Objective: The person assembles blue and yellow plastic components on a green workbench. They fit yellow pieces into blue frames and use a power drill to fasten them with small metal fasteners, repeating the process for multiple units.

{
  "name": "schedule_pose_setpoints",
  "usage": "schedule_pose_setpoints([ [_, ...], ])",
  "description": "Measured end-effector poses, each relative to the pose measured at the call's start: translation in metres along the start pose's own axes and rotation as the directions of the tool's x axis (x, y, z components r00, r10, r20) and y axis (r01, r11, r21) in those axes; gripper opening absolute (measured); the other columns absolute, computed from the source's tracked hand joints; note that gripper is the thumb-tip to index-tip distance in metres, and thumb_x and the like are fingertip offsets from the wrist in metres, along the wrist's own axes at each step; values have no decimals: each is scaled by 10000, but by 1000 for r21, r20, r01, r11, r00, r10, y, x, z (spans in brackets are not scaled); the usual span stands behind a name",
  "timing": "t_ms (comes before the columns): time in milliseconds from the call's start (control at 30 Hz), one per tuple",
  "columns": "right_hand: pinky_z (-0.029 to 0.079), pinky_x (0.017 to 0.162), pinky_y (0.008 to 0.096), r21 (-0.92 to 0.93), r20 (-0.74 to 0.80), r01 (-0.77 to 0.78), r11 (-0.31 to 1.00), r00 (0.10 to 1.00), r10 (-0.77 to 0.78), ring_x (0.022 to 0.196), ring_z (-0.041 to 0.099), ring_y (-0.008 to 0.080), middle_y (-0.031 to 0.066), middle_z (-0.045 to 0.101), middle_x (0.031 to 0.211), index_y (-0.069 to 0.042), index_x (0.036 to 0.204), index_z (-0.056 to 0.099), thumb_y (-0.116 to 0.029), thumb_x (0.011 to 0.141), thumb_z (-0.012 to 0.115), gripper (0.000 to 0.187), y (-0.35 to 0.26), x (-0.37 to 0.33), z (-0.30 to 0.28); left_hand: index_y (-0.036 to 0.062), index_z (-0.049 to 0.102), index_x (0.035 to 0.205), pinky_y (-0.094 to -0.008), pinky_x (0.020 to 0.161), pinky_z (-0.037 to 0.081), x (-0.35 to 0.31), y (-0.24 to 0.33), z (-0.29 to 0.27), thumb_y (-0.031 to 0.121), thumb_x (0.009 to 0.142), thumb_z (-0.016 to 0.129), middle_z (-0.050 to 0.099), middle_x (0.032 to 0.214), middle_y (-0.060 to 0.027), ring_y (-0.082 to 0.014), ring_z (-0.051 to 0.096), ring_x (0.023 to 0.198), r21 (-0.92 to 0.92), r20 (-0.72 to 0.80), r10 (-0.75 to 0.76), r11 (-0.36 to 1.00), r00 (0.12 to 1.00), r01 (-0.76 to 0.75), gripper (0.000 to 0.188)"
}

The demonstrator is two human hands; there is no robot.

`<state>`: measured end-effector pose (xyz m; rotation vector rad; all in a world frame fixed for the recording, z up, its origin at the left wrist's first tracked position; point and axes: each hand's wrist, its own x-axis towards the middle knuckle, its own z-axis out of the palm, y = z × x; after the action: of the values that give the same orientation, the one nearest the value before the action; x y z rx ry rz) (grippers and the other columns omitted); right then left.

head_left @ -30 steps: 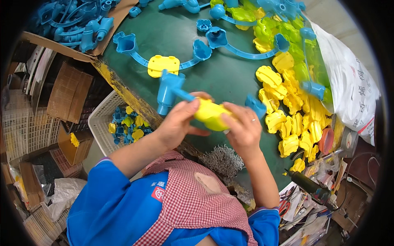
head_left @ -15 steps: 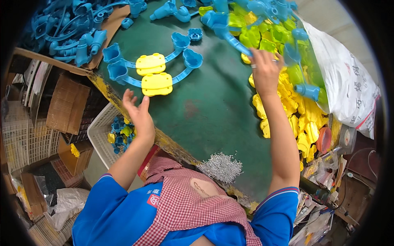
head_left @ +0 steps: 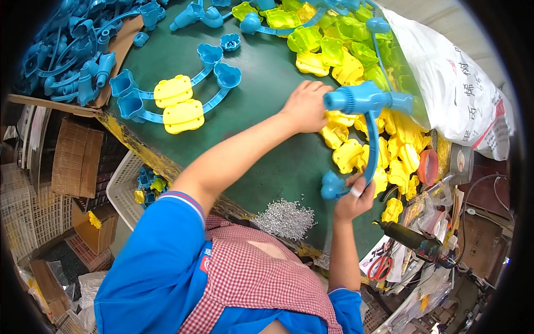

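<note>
My right hand (head_left: 353, 201) is closed around a blue curved plastic part (head_left: 371, 147), gripping it near its lower end. The part stands raised over the yellow pieces, its ribbed tubular end up beside my left hand (head_left: 306, 107). My left arm stretches across the table to the edge of the heap of yellow plastic pieces (head_left: 347, 156). The fingertips of that hand are hidden, so whether they hold a piece does not show. On the left of the table lie two blue curved parts (head_left: 214, 103) with cupped ends, each with a yellow piece (head_left: 183, 117) on its middle.
Small silvery metal pieces (head_left: 285, 219) form a pile at the near edge. Yellow-green shells (head_left: 305, 40) and a white sack (head_left: 445, 72) are at the far right. A carton of blue parts (head_left: 72, 50) is far left, a white basket (head_left: 123, 186) below it. Red-handled scissors (head_left: 380, 268) lie right.
My left hand has swung from the left of the table across to the yellow heap. My right hand has drawn a blue curved part back toward me. The view has shifted slightly.
</note>
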<state>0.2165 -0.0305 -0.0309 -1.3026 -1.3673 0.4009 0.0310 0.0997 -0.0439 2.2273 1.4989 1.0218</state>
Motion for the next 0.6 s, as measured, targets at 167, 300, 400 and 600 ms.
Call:
schedule_pose_setpoints([
  [167,444,685,267,87,92,-29,996,996,21,721,549,146,77,594,780,30,913,554,-238,977,495,282,18,-27,0,36,529,1166,-397,923,459,-54,-7,-37,270,685,780,558,1137,-153,-323,549,1067,187,201,-118,979,972,80,591],
  [300,489,761,318,224,108,-152,963,986,131,695,576,157,81,601,724,34,902,553,-238,980,492,289,-1,-23,5,50,401,1319,-415,845,532,-85,2,-44,243,872,622,551,1223,-170,-334,595,1052,-803,161,-560,404,813,438,535],
  [400,500,778,330,331,199,-293,897,951,237,689,576,145,72,590,697,30,896,540,-218,982,486,268,-31,-16,17,68,336,1376,-430,859,544,-101,30,-73,197,940,486,532,1267,-192,-371,591,1083,-623,662,-200,-682,722,383,479],
  [600,473,680,263,316,411,-396,862,876,251,714,573,129,78,603,765,-1,876,499,-130,931,577,160,-56,-8,28,87,334,1377,-374,836,552,-109,75,-79,163,963,472,543,1258,-122,-241,595,1098,-849,519,-487,-197,702,490,443],
])
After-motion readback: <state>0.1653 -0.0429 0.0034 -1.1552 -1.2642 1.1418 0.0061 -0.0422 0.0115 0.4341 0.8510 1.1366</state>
